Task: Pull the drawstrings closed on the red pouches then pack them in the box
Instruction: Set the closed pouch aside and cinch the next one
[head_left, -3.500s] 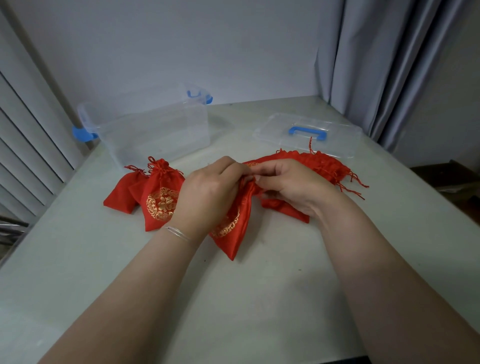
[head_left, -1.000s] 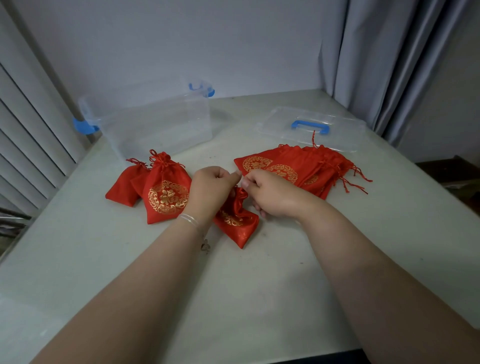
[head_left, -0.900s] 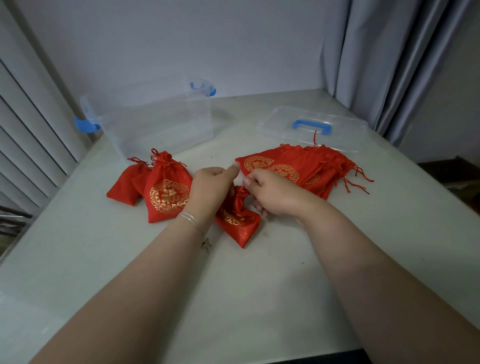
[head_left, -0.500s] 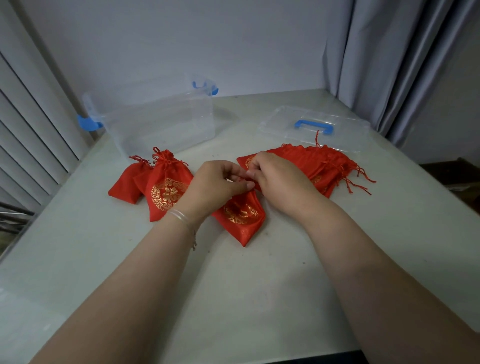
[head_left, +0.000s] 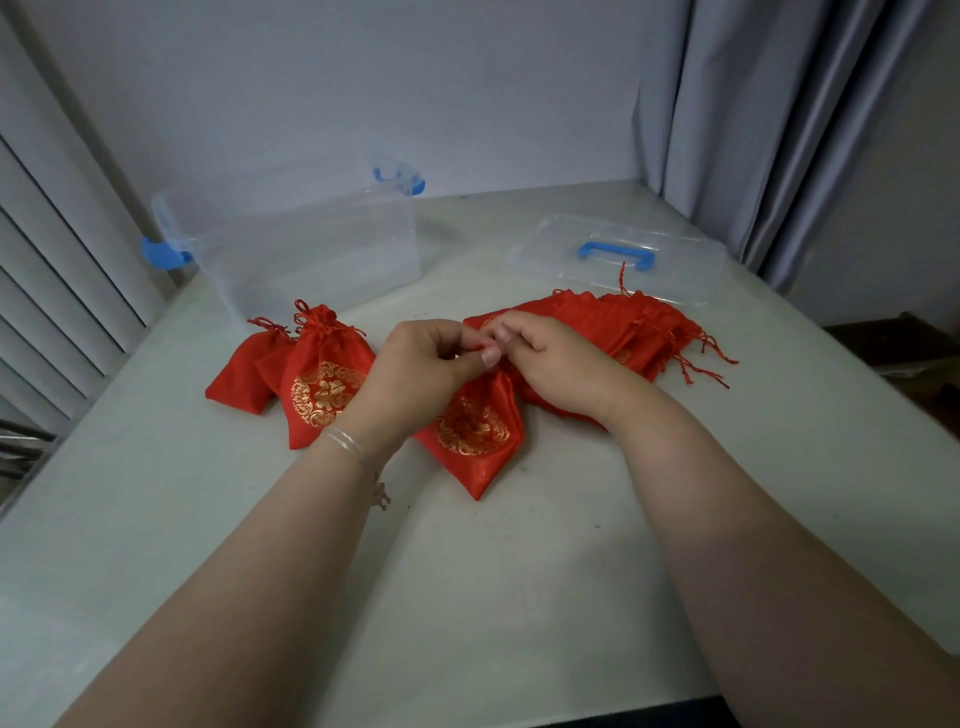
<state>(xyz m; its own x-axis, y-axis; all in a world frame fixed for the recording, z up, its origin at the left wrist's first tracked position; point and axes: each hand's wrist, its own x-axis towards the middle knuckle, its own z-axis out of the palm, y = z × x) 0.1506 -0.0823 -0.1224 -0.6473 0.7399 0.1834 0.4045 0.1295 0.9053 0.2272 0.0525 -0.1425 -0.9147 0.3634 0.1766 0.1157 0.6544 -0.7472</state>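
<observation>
Held pouch: the red satin-like cloth drawstring pouch (head_left: 475, 431) looked smooth with a soft sheen, its round gold motif printed in shiny foil.
Closed pouches: the red cloth pouches with gathered necks (head_left: 317, 379) showed the same glossy weave and metallic gold print.
Flat pouches: the pile of red cloth pouches (head_left: 623, 327) trailed thin twisted red cords.
Box: the clear plastic storage box with blue plastic latches (head_left: 311, 244) looked smooth and slightly hazy.
Lid: the clear plastic lid with a blue plastic handle (head_left: 618, 254) was glossy.
Table: the pale matt tabletop (head_left: 519, 571) looked smooth, lightly speckled.
Curtain: the grey cloth curtain (head_left: 753, 130) was matt.
Bracelet: the thin clear bangle (head_left: 345, 441) appeared glassy.
</observation>
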